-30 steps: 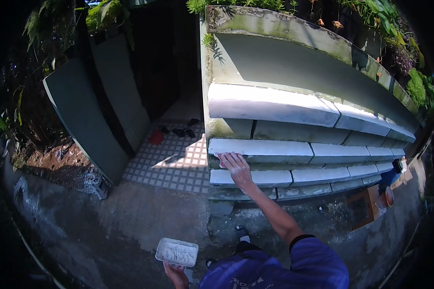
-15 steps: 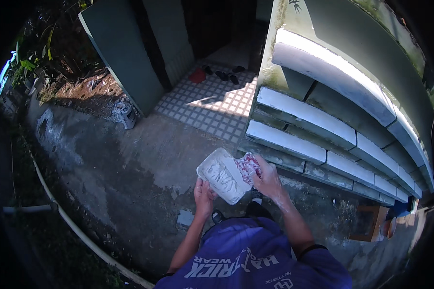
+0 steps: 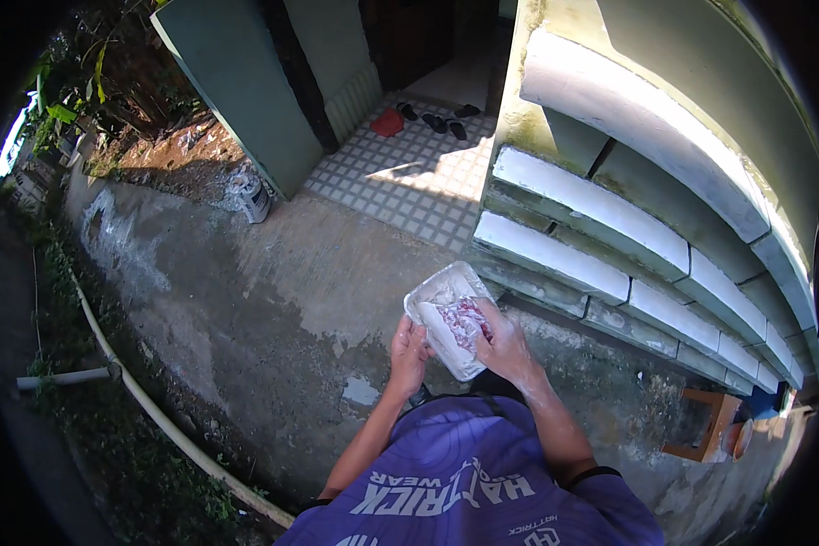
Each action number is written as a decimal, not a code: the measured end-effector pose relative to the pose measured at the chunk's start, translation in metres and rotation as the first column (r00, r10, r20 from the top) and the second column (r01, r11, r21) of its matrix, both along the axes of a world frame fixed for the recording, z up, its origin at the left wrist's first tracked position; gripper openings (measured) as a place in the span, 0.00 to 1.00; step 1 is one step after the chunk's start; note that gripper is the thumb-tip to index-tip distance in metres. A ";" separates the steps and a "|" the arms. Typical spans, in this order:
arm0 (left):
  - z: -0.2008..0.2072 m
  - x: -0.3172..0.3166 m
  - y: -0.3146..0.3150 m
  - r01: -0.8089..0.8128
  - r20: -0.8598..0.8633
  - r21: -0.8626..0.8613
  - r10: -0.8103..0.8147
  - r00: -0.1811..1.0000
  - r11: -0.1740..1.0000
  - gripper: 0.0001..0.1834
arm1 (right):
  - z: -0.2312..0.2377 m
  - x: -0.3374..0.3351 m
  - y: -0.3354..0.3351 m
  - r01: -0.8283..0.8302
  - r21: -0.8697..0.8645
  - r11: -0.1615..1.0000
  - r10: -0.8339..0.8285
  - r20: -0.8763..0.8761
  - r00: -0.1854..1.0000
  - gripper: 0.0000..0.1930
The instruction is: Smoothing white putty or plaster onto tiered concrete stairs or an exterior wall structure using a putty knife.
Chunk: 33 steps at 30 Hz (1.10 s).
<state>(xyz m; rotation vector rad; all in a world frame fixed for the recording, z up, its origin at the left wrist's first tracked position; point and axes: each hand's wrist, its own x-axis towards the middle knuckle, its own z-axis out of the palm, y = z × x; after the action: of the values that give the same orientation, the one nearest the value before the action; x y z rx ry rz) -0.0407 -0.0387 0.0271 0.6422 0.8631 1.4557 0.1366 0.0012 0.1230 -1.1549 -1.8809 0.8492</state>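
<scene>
Head view: red-and-white wad (image 3: pixel 467 320) in shallow tray (image 3: pixel 465 370), white stuff (image 3: pixel 443 294) smeared inside. Right hand (image 3: pixel 504 346) bunched up, pinching wad. Left hand (image 3: pixel 409 355) clamped on tray's left edge. Purple shirt (image 3: pixel 437 429) just below, white-topped ledges (image 3: pixel 591 202) off to right, tiled floor (image 3: pixel 348 177) with dark sandals (image 3: pixel 434 122) further up.

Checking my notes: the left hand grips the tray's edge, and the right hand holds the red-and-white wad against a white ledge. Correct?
No: in the head view, the right hand holds the red-and-white wad in the tray, away from the ledges. The left hand does grip the tray's edge.
</scene>
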 end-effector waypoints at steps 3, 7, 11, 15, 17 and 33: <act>0.009 0.008 0.006 -0.003 0.031 -0.017 0.003 1.000 1.000 0.27 | 0.002 0.001 0.006 -0.030 -0.027 0.999 0.030 -0.021 0.999 0.21; 0.001 0.004 0.012 0.032 0.024 -0.015 -0.031 0.999 0.999 0.26 | -0.005 0.002 0.016 -0.048 -0.085 0.995 0.042 -0.078 0.996 0.20; 0.003 0.005 0.015 0.057 -0.109 -0.082 -0.066 0.992 0.995 0.26 | -0.018 0.010 0.027 -0.066 -0.182 0.981 0.045 -0.117 0.992 0.20; -0.001 0.008 0.018 0.068 -0.131 -0.099 -0.081 0.988 0.993 0.27 | -0.033 0.014 0.036 -0.110 -0.211 0.971 0.060 -0.230 0.971 0.20; -0.002 0.009 0.019 0.063 -0.156 -0.106 -0.079 0.985 0.992 0.28 | -0.041 0.016 0.043 -0.124 -0.244 0.962 0.046 -0.300 0.953 0.20; -0.016 -0.003 0.029 0.196 -0.306 -0.079 -0.211 0.928 0.977 0.32 | -0.076 0.026 0.060 -0.367 -0.621 0.693 -0.223 -0.668 0.710 0.13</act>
<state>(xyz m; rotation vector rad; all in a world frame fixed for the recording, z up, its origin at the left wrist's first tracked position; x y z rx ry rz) -0.0434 -0.0095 0.0114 0.9164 1.0401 1.1587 0.1628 0.0610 0.0472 -0.9313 -0.9174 1.8994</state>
